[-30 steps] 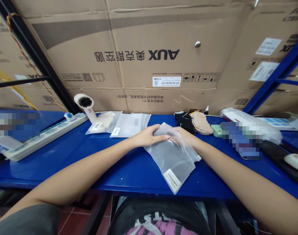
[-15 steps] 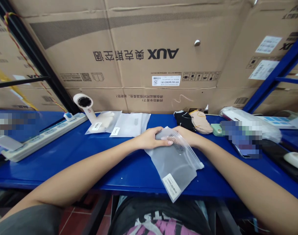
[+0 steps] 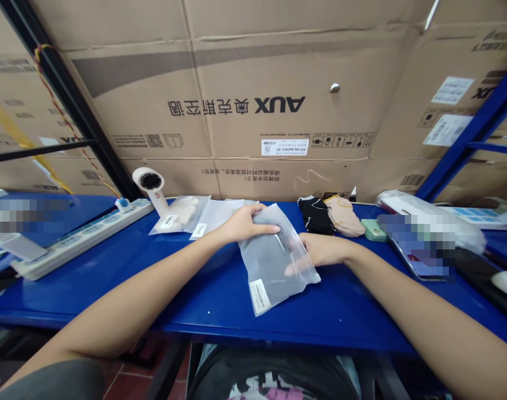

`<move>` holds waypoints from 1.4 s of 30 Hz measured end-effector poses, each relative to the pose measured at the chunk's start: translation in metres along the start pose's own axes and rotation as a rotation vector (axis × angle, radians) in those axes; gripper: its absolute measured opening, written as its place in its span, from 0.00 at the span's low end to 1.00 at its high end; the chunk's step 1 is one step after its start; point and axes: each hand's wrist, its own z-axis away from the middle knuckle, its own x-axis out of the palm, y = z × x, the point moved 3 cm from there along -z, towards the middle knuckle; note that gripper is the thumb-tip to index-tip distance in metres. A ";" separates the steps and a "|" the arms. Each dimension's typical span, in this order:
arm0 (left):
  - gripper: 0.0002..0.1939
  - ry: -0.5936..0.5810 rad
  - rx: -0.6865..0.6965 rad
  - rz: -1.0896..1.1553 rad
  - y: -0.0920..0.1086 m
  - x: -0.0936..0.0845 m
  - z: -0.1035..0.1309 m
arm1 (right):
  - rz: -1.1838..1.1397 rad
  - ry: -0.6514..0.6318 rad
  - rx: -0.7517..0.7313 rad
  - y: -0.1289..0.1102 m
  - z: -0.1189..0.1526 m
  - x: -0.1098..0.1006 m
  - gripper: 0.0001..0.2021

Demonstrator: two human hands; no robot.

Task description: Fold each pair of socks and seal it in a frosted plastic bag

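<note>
A frosted zip bag (image 3: 270,261) with a white barcode label at its lower corner hangs over the blue table. My left hand (image 3: 249,222) pinches its upper left edge, thumb on the front. My right hand (image 3: 314,253) is at the bag's right side, with fingers showing dimly through the plastic; whether they are inside or behind it I cannot tell. Behind my left hand lie flat frosted bags (image 3: 215,215) and a filled bag (image 3: 180,214). Black folded fabric (image 3: 315,215) and beige folded fabric (image 3: 345,215) sit side by side beyond my right hand.
A white handheld device (image 3: 153,189) stands at the back left near a long power strip (image 3: 86,239). To the right are a small green box (image 3: 374,229), a phone (image 3: 415,250) and a plastic-wrapped white item (image 3: 432,216). Cardboard (image 3: 236,66) walls the back.
The bag has moved left and up with my left hand. My right hand has shifted lower along the bag's right side, its fingers now visible through the plastic. The view has tilted slightly.
</note>
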 end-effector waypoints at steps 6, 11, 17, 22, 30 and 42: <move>0.28 -0.105 -0.162 -0.146 -0.019 -0.012 -0.001 | 0.624 0.505 -0.174 -0.014 0.001 0.003 0.29; 0.30 -0.235 -0.150 -0.139 -0.022 -0.020 0.001 | 0.740 0.558 -0.653 -0.033 0.004 0.018 0.15; 0.23 -0.317 0.024 -0.049 -0.010 -0.017 0.003 | 0.835 0.367 -0.810 -0.044 0.006 0.047 0.14; 0.14 -0.258 0.085 -0.156 -0.002 -0.008 0.006 | 0.609 0.144 -0.611 -0.037 -0.004 0.068 0.25; 0.12 -0.207 0.316 -0.570 0.012 0.012 0.012 | 0.585 0.199 -0.583 -0.030 -0.011 0.074 0.33; 0.21 -0.295 0.173 -0.649 -0.007 0.022 0.009 | 0.638 0.056 -0.805 -0.037 -0.036 0.080 0.30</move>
